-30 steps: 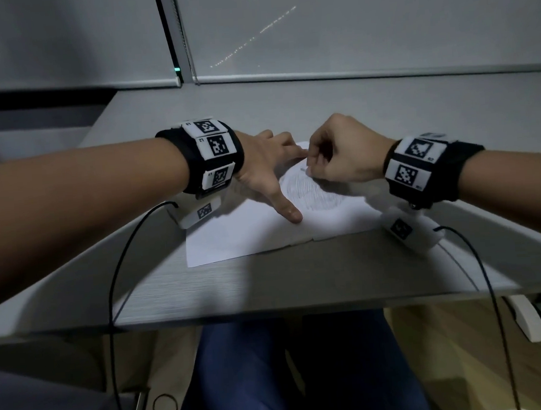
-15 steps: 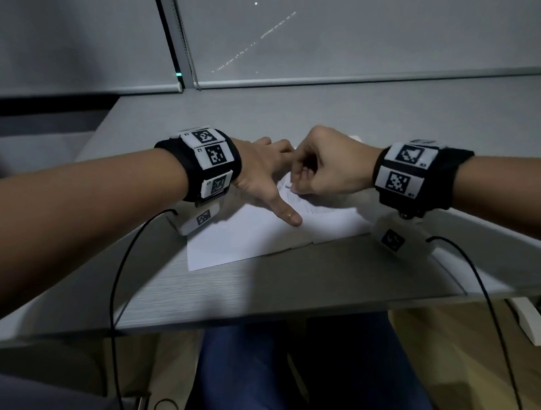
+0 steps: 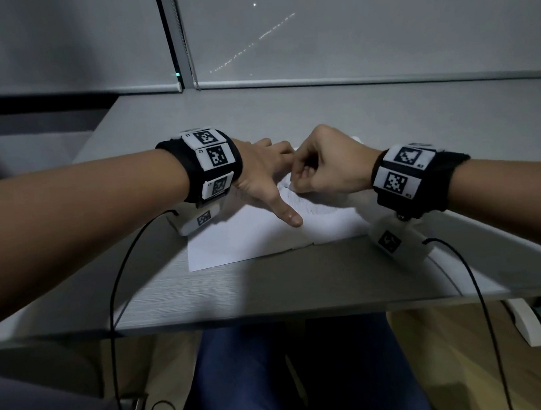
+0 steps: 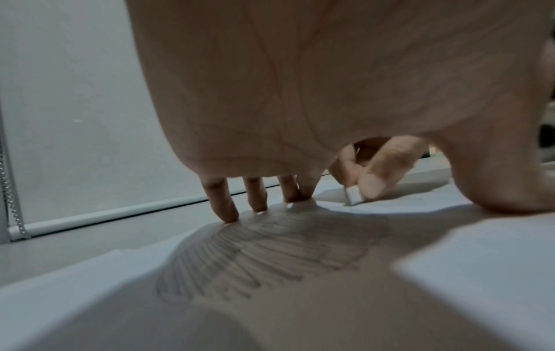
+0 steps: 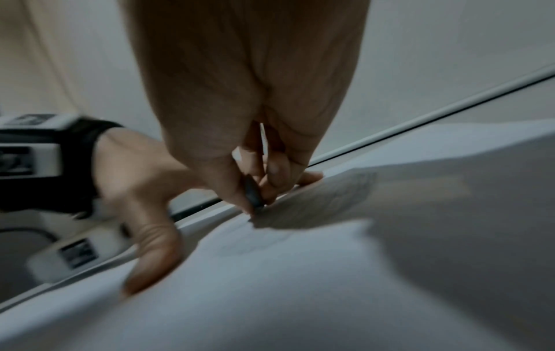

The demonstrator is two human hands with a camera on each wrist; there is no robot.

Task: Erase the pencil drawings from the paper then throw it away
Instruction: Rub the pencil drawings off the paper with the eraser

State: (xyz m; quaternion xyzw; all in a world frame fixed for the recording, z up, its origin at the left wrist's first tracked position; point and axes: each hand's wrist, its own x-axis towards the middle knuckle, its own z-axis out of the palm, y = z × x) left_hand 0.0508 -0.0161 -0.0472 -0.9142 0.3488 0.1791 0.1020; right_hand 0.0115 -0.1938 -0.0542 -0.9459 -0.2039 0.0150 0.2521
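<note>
— Where do we have the paper [image 3: 252, 238]?

— Flat on the desk [image 3: 300, 282] near its front edge, long side running left to right across us, the pencil drawing [image 4: 270, 256] toward the far half.

— And our hands?

— Our left hand [image 3: 261, 176] lies spread, fingertips [image 4: 225, 209] and thumb pressing the sheet down. Our right hand [image 3: 327, 165] is curled, pinching a small eraser [image 4: 354, 194] between thumb and fingers, its lower end touching the paper just beside the left fingers.
</note>
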